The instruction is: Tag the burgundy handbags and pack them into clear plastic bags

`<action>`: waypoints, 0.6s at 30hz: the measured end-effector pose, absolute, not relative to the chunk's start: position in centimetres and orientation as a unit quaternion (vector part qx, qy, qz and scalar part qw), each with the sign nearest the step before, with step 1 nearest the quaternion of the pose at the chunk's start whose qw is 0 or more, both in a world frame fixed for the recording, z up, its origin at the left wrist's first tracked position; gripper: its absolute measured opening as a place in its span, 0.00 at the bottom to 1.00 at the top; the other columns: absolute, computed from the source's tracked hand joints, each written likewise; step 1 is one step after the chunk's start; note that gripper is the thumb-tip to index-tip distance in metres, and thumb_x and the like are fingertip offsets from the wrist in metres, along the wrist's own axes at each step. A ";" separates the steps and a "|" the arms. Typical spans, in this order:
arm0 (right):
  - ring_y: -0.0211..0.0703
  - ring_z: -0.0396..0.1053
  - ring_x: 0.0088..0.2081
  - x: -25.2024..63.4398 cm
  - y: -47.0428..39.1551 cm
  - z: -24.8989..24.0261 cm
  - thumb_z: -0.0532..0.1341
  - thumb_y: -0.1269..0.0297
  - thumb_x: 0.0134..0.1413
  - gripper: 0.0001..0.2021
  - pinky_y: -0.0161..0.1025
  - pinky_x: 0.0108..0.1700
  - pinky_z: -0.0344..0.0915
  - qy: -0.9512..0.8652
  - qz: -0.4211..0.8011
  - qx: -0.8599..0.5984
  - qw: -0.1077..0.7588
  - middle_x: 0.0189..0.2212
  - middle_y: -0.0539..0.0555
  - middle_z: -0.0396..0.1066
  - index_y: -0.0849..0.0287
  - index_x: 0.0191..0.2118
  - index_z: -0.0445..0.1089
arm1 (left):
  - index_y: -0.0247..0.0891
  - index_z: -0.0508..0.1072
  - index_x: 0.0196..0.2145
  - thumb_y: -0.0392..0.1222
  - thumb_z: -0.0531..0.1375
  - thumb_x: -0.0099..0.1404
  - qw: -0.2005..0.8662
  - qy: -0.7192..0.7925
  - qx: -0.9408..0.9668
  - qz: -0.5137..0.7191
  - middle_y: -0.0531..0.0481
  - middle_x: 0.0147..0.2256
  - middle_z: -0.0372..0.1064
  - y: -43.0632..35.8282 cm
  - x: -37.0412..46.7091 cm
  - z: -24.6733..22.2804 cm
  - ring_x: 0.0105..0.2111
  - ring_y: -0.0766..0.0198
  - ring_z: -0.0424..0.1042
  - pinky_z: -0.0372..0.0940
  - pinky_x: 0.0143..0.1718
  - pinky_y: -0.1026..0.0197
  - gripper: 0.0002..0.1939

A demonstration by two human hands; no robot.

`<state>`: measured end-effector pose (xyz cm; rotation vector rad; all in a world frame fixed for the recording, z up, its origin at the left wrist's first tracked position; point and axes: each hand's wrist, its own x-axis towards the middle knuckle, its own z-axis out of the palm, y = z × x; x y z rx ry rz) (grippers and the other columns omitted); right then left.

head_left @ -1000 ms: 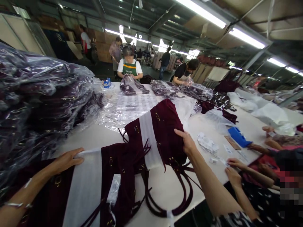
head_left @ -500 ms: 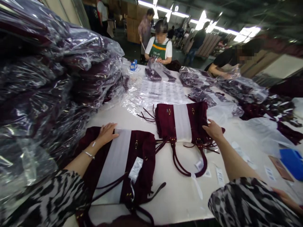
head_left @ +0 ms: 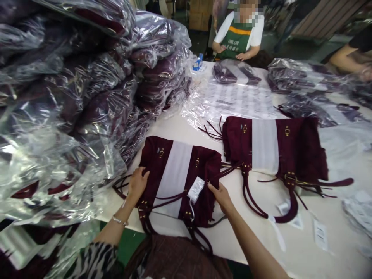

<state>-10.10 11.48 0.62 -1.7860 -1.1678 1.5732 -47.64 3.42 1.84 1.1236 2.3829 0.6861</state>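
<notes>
A dark red handbag (head_left: 205, 162) lies flat in front of me, with a white wrap (head_left: 174, 170) round its middle and its handles toward my body. My left hand (head_left: 138, 184) is closed on its left edge. At the right edge my right hand (head_left: 221, 197) grips it, thumb on top and the other fingers mostly hidden. A small white packet (head_left: 196, 188) rests on the bag, tied by a strip. To the right lies a second dark red handbag (head_left: 299, 147), also with a white wrap (head_left: 264, 143); neither hand touches it.
Plastic-wrapped bags form a tall pile (head_left: 107, 77) on my left. Clear plastic sheets (head_left: 232, 99) cover the table behind the handbags. A person in a green apron (head_left: 238, 40) stands across the table near bagged handbags (head_left: 302, 75). White tags (head_left: 321, 234) lie at the right.
My right hand has left the second handbag and now holds the near one's right edge. My left hand has moved to its left edge. The view has turned left and down.
</notes>
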 end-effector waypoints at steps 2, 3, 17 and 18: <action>0.53 0.76 0.42 -9.8 11.5 0.5 0.64 0.45 0.40 0.27 0.45 0.45 0.72 -0.414 0.581 -0.646 0.272 0.39 0.57 0.79 0.59 0.44 0.71 | 0.33 0.71 0.48 0.49 0.53 0.64 0.242 0.842 0.404 0.263 0.35 0.46 0.73 4.1 -47.0 2.1 0.49 0.43 0.71 0.62 0.55 0.41 0.21; 0.53 0.76 0.42 -8.8 11.8 0.6 0.64 0.44 0.41 0.28 0.45 0.46 0.72 -0.405 0.589 -0.640 0.282 0.40 0.57 0.79 0.59 0.45 0.71 | 0.34 0.71 0.49 0.50 0.53 0.65 0.263 0.830 0.409 0.273 0.38 0.44 0.74 4.2 -46.7 2.2 0.46 0.46 0.73 0.65 0.52 0.44 0.21; 0.49 0.73 0.38 -12.1 12.4 10.5 0.56 0.47 0.58 0.18 0.44 0.46 0.67 -0.688 0.285 -0.595 0.301 0.39 0.58 0.76 0.56 0.41 0.73 | 0.39 0.70 0.42 0.46 0.56 0.65 0.282 0.777 0.460 0.325 0.42 0.41 0.71 4.9 -42.0 3.3 0.46 0.52 0.71 0.64 0.51 0.48 0.11; 0.47 0.73 0.35 -15.3 12.9 11.0 0.56 0.47 0.58 0.19 0.42 0.43 0.67 -0.696 0.338 -0.567 0.282 0.35 0.56 0.76 0.56 0.41 0.73 | 0.39 0.70 0.43 0.44 0.57 0.65 0.287 0.770 0.467 0.326 0.42 0.41 0.71 5.3 -41.0 3.6 0.45 0.52 0.72 0.65 0.50 0.48 0.11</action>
